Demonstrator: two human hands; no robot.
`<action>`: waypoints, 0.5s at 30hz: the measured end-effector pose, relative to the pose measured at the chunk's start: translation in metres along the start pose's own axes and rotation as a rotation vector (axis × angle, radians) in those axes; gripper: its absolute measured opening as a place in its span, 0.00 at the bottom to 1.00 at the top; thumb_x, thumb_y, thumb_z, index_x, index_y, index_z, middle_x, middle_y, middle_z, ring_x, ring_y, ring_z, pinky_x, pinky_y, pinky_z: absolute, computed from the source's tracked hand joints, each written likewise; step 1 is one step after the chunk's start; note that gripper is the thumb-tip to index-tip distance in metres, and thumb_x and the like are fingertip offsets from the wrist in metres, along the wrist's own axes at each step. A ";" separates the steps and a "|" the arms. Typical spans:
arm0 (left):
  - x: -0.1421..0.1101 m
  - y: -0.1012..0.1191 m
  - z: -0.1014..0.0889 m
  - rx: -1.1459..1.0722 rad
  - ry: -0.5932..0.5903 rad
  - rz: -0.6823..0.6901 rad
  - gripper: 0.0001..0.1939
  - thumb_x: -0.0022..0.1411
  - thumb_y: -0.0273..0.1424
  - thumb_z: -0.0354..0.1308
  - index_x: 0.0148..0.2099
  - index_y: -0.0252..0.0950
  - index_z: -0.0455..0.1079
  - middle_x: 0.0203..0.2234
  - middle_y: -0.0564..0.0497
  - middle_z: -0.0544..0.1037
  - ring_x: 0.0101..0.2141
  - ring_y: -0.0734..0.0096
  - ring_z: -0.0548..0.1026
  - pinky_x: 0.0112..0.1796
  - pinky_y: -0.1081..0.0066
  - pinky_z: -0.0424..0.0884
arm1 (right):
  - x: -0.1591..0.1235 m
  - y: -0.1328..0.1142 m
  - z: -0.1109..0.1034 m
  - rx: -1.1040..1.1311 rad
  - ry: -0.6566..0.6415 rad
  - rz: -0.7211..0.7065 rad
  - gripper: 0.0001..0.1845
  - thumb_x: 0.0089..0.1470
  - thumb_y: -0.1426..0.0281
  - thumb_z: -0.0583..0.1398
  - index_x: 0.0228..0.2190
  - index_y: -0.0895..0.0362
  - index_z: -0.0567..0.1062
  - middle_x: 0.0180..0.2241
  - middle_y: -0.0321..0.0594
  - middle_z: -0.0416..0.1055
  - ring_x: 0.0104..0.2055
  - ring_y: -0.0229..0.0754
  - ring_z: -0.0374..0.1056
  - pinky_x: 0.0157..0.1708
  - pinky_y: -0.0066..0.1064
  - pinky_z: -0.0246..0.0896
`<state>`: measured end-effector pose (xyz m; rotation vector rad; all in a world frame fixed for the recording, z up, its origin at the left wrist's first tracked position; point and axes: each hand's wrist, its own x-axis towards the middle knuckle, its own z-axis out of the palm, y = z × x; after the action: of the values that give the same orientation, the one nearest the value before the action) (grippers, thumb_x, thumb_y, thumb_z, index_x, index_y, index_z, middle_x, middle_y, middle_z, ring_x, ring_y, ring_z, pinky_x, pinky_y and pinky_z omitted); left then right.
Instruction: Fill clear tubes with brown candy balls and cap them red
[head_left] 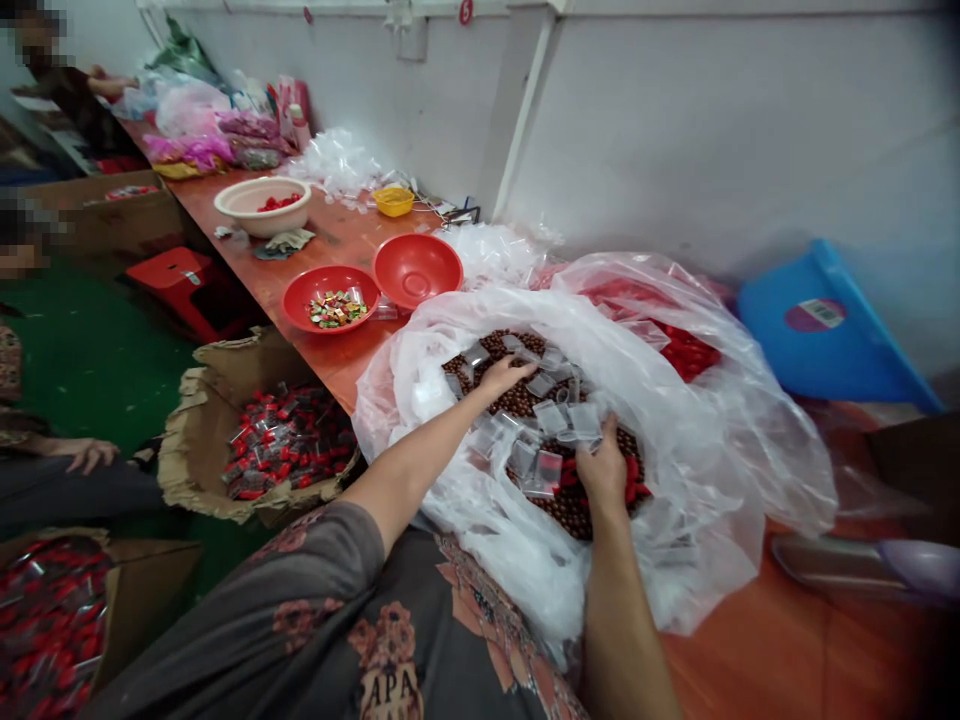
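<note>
A large clear plastic bag lies open in front of me, full of small round brown beads. Clear plastic cups are scattered over the beads. My left hand reaches into the far side of the bag, fingers stretched out over the beads and touching or close to the cups. On the near right, my right hand has thumb and fingers closed at the edge of a clear cup. Red pieces show beside and under that hand.
Red bowls, a white basin and a blue bin stand on the orange table. A bag of red pieces lies behind. Cartons of red-capped containers sit left, near another person's hand. A scoop lies right.
</note>
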<state>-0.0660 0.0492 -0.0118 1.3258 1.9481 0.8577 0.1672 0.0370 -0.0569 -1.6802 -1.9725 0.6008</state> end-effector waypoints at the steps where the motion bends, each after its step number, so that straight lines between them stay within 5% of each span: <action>1: 0.000 0.006 0.004 -0.024 -0.020 0.022 0.28 0.66 0.48 0.51 0.61 0.38 0.68 0.53 0.46 0.77 0.50 0.61 0.75 0.54 0.67 0.65 | 0.000 0.001 0.001 0.019 0.000 -0.007 0.46 0.51 0.65 0.52 0.68 0.64 0.46 0.62 0.57 0.63 0.62 0.61 0.63 0.57 0.51 0.60; 8: -0.025 0.041 0.028 0.144 -0.274 0.244 0.33 0.62 0.52 0.52 0.61 0.36 0.69 0.56 0.41 0.73 0.56 0.51 0.70 0.55 0.59 0.65 | -0.002 0.006 -0.004 0.171 0.005 -0.031 0.46 0.50 0.61 0.52 0.67 0.65 0.50 0.64 0.55 0.61 0.64 0.55 0.60 0.61 0.47 0.57; 12: -0.076 0.043 0.037 0.363 -0.197 0.224 0.31 0.69 0.48 0.33 0.57 0.42 0.72 0.56 0.38 0.71 0.57 0.45 0.68 0.56 0.42 0.60 | -0.010 0.012 -0.012 0.213 0.024 0.026 0.47 0.47 0.57 0.52 0.66 0.63 0.56 0.62 0.57 0.63 0.64 0.61 0.59 0.61 0.54 0.56; 15: -0.111 0.026 0.041 0.449 -0.045 0.296 0.34 0.66 0.54 0.31 0.61 0.49 0.69 0.61 0.42 0.66 0.60 0.46 0.64 0.60 0.40 0.55 | -0.011 0.019 -0.005 0.100 -0.018 0.042 0.48 0.46 0.54 0.52 0.68 0.51 0.51 0.60 0.62 0.62 0.64 0.62 0.59 0.52 0.60 0.59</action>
<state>0.0140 -0.0414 -0.0009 1.9114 2.0118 0.5265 0.1861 0.0291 -0.0653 -1.6637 -1.8908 0.7200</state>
